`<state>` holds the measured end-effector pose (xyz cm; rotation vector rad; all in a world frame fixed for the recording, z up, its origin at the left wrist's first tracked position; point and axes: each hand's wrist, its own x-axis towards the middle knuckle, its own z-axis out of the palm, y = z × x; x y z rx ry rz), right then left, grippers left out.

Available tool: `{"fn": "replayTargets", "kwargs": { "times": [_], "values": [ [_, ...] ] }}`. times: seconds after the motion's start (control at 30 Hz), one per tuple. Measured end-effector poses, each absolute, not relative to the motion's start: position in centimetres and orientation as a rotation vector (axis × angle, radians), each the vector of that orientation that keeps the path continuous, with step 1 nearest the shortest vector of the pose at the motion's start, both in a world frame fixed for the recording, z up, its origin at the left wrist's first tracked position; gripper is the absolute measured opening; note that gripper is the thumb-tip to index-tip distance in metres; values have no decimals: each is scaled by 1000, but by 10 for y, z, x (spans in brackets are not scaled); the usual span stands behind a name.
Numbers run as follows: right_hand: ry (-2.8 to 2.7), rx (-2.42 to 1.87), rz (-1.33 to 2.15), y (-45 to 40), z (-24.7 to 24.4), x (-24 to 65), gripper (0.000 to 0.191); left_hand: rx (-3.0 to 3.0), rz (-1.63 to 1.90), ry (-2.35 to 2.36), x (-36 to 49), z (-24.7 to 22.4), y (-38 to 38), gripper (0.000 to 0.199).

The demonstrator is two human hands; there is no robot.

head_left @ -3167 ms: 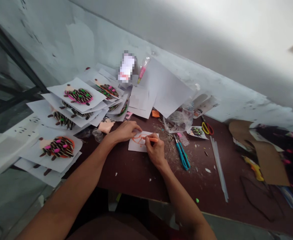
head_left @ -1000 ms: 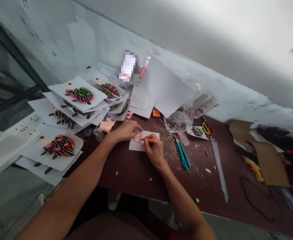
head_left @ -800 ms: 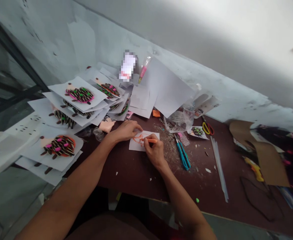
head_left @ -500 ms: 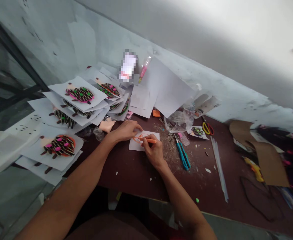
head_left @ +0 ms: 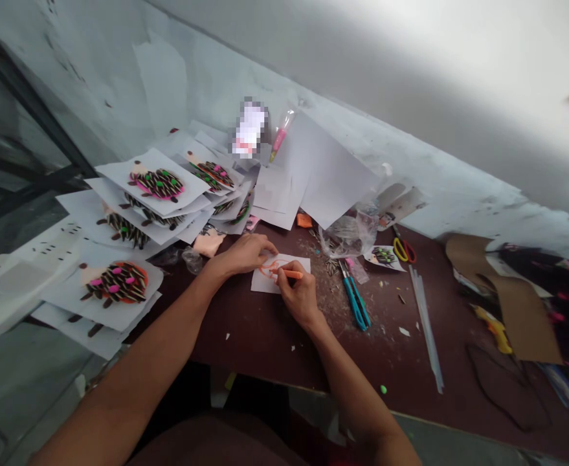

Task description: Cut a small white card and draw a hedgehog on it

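Note:
My right hand point(head_left: 298, 292) pinches an orange marker point(head_left: 292, 274), its tip down on a small white sheet of paper point(head_left: 261, 285). Orange curved lines, part of a drawing, show on that sheet between my hands. My left hand point(head_left: 246, 254) lies at the sheet's upper left edge, fingers stretched out and touching the paper, nothing held. The sheet rests flat on the dark red table point(head_left: 245, 330). Part of the drawing is hidden by my right hand.
Left are stacked papers with hedgehog figures point(head_left: 158, 184). Teal-handled pliers point(head_left: 356, 301), clear sticks point(head_left: 426, 330), scissors point(head_left: 403, 249) and a yellow glue gun point(head_left: 495, 329) lie right. Behind are a plastic bag point(head_left: 349, 233), blank sheets point(head_left: 335, 168) and a blurred-out phone point(head_left: 249, 128).
The marker in my right hand has shifted very slightly over the paper. My left hand and the things around have stayed in place.

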<state>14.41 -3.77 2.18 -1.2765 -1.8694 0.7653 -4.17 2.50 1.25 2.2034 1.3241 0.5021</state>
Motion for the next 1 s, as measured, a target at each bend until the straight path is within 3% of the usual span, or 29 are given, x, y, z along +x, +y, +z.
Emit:
{"fn": "replayTargets", "kwargs": {
  "times": [1.0],
  "values": [
    [-1883, -1199, 831, -40, 21, 138, 19, 2218, 481, 1358, -41, 12, 23, 33]
  ]
}}
